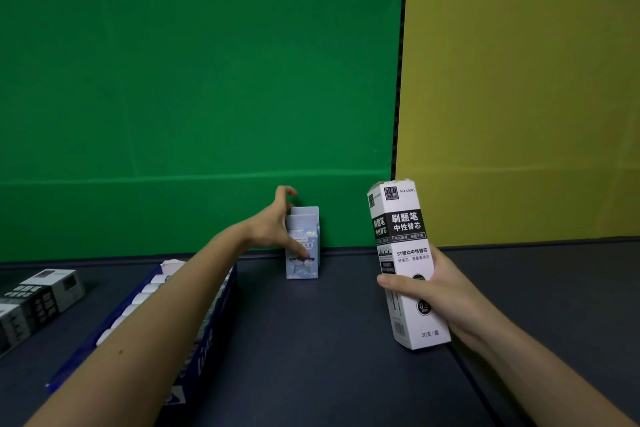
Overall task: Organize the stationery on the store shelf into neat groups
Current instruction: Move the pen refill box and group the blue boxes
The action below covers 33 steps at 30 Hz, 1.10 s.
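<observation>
A tall white and black refill box (405, 253) is held upright above the dark shelf by my right hand (436, 291), which grips its lower half. A small pale blue box (304, 263) with an open top flap stands at the back of the shelf against the green wall. My left hand (275, 224) reaches to its left side, thumb lying across the box front and fingers spread above the flap. Whether the hand grips the box is unclear.
A long blue display tray (204, 343) holding several white items lies under my left forearm. Several black and white boxes (38, 298) are stacked at the far left. The dark shelf surface (311, 340) stretches between the hands. Green and yellow panels form the back wall.
</observation>
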Tool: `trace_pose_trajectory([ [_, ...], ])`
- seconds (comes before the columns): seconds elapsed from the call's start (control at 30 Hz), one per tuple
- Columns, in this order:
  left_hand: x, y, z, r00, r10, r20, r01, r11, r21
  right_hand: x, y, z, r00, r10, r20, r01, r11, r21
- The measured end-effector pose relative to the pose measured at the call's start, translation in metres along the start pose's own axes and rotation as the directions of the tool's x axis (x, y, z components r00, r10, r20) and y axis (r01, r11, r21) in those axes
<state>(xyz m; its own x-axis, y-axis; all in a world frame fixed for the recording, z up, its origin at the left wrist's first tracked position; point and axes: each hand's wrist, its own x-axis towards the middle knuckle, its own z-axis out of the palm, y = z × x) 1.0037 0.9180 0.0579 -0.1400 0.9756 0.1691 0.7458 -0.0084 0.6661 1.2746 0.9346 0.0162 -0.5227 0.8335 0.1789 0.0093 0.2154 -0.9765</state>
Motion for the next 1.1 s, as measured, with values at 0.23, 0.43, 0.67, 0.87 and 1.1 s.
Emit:
trace_pose_trajectory([
  [0.23,0.002,-0.002,0.003,0.994,-0.067,0.087,0.071,0.997,-0.037,0.001,0.001,0.000,1.000,-0.007,-0.019,0.007,1.000,-0.008],
  [0.43,-0.027,0.028,0.000,0.993,0.013,-0.120,-0.038,0.978,-0.207,-0.005,-0.002,0.000,0.999,-0.036,-0.028,0.037,0.999,0.020],
  [0.67,-0.138,0.070,-0.027,0.924,0.022,-0.381,-0.157,0.932,-0.327,-0.028,-0.030,0.014,0.980,-0.195,0.040,0.194,0.981,0.028],
  [0.87,-0.256,0.053,-0.044,0.866,-0.120,-0.485,-0.082,0.923,-0.375,-0.056,-0.059,0.062,0.942,-0.251,0.221,0.237,0.967,0.089],
  [1.1,-0.383,0.007,-0.067,0.762,-0.298,-0.575,0.027,0.901,-0.432,-0.097,-0.078,0.156,0.869,-0.246,0.429,0.194,0.968,0.161],
])
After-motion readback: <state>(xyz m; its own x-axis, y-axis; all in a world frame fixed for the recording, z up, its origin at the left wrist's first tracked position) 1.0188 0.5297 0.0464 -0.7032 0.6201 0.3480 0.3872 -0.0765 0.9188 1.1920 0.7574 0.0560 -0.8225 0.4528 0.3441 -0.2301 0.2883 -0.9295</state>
